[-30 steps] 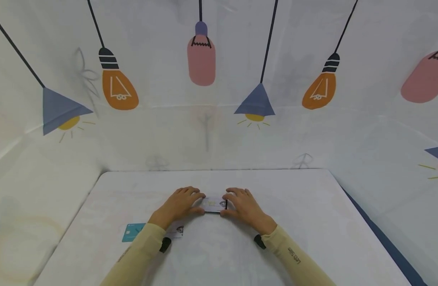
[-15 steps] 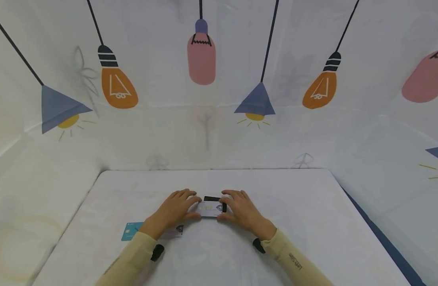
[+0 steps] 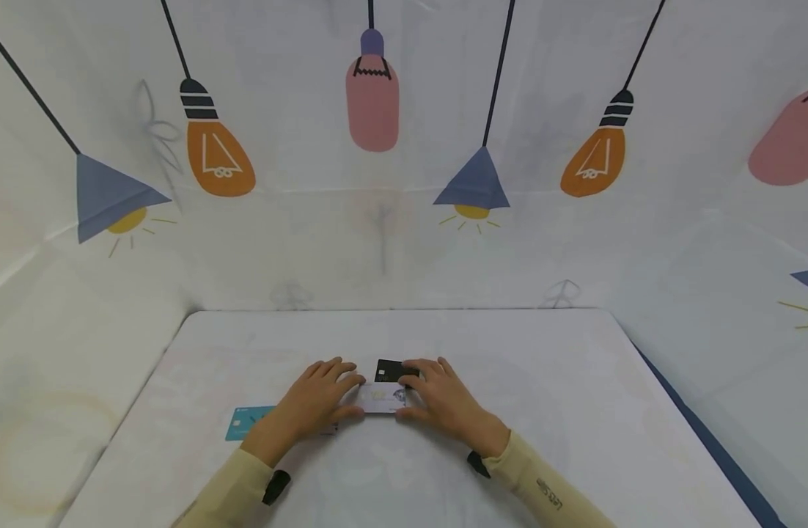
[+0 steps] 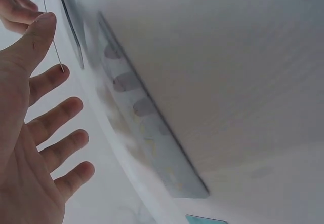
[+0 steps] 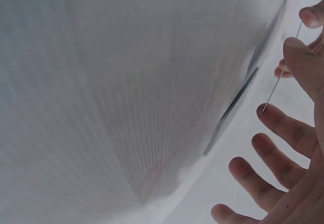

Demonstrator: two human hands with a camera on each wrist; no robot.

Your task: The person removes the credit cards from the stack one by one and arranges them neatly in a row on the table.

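Observation:
Both hands hold one white card (image 3: pixel 380 397) with a dark emblem at its right end, seen edge-on as a thin line in both wrist views. My left hand (image 3: pixel 314 400) pinches its left end between thumb and index finger, the other fingers spread. My right hand (image 3: pixel 443 400) pinches the right end in the same way. Behind the card a black card (image 3: pixel 389 369) with a chip lies on the table, partly covered by the right fingers. Under the left hand lies a second white card (image 4: pixel 152 127), mostly hidden in the head view.
A teal card (image 3: pixel 248 422) lies at the left, partly behind the left forearm. The white table (image 3: pixel 542 381) meets a pale wall (image 3: pixel 377 257) printed with lamps at its far edge. A dark blue strip (image 3: pixel 701 440) runs along the table's right side.
Both hands have drawn the white card toward the person and slightly left, off the black card, which now shows behind it. The left forearm covers more of the other white card.

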